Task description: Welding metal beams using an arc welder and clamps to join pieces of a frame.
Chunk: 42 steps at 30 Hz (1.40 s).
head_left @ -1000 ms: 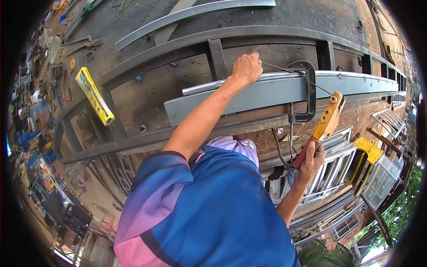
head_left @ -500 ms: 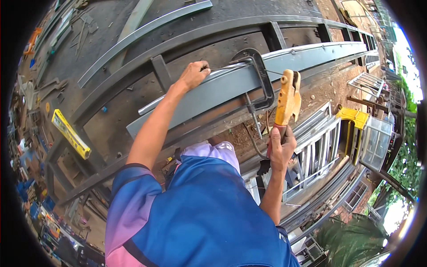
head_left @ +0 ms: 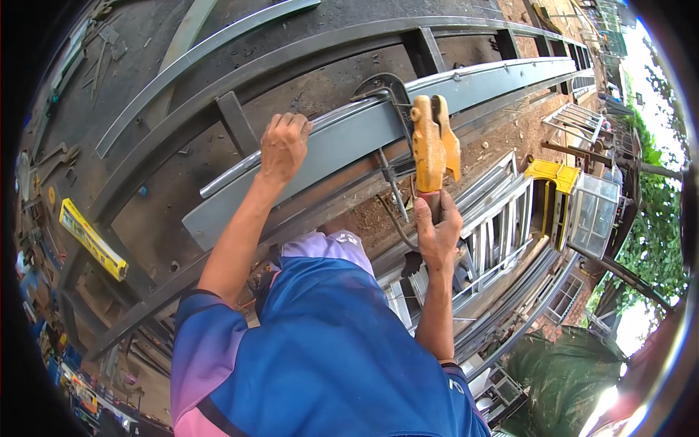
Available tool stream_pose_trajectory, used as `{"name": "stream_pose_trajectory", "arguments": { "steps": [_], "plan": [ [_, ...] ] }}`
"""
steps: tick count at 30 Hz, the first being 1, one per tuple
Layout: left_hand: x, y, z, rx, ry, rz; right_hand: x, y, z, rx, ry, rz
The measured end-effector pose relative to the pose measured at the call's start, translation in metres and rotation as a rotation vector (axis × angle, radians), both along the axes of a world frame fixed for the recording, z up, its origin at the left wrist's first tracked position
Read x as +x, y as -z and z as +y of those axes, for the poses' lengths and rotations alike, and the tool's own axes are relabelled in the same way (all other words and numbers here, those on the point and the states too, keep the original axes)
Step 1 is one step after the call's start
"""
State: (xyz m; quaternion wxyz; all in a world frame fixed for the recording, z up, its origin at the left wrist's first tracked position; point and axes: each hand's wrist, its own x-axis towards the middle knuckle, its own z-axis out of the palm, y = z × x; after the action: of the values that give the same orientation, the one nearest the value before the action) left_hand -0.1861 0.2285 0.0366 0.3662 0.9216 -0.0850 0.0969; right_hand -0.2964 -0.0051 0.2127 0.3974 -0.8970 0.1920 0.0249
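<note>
Steel frame [head_left: 182,156]: the largest thing here, a long welded frame of dark square tube with short cross pieces, lying flat and running from lower left to upper right; we judge it far too heavy and stiff to shift by hand

Grey bar [head_left: 342,138]: a long flat-faced steel section lying along the frame, painted grey, with a thin pale strip running on its upper edge; it looks rigid and weighty, with a smooth painted face that could slip, so we would take it by its long edges, near the middle

Clamp [head_left: 382,91]: a dark C-shaped screw clamp hooked over the grey bar just left of the yellow tool, its threaded rod hanging below; it appears to pin the bar to the frame

Yellow tool [head_left: 435,142]: a yellow insulated welding electrode holder with a forked jaw head, held upright just in front of the bar; a dark cable trails down from its handle; light and hard, best held by the handle, well clear of the metal head

Yellow level [head_left: 92,239]: a yellow box-shaped spirit level lying far left, well apart from both hands

Left hand [head_left: 284,146]: fingers curled over the top edge of the grey bar, pressing on it

Right hand [head_left: 437,233]: clenched round the handle of the yellow tool, thumb up

Surroundings: bare ground, stacked window frames lower right, trees beyond
</note>
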Motion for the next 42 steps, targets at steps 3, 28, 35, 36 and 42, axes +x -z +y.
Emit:
{"name": "stream_pose_trajectory", "arguments": {
  "steps": [3, 28, 35, 36, 42],
  "plan": [
    [-0.002, 0.005, 0.006, -0.058, 0.010, -0.001, 0.002, 0.003, 0.008, -0.052, -0.023, 0.006],
    [0.001, 0.005, -0.004, -0.196, 0.077, 0.227, 0.035, 0.020, -0.001, -0.195, -0.129, 0.092],
    [0.000, 0.003, -0.007, -0.209, 0.042, 0.229, 0.038, 0.030, -0.005, -0.247, -0.148, 0.065],
    [0.000, 0.003, -0.008, -0.211, 0.040, 0.223, 0.038, 0.029, -0.005, -0.247, -0.151, 0.082],
    [0.000, 0.006, -0.005, -0.243, 0.034, 0.242, 0.038, 0.029, 0.001, -0.255, -0.171, 0.024]
  ]
}}
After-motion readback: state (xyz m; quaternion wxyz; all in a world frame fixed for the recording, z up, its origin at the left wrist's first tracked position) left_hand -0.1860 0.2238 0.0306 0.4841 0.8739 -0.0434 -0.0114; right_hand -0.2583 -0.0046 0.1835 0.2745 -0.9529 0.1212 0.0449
